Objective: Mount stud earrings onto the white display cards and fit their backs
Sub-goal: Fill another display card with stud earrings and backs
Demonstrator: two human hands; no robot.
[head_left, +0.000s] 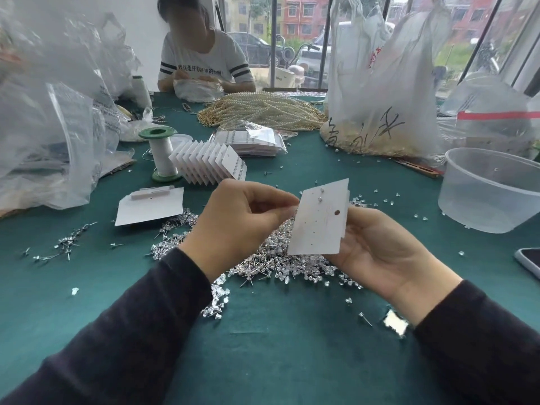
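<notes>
The right hand [380, 249] grips a white display card [318, 220] from behind, holding it upright above the stud pile [263, 258]. The left hand [242, 226], fingers curled, pinches the card's left edge. Blank cards [149, 206] lie left, a plastic tub [491, 191] right, on the green table [277, 346].
</notes>
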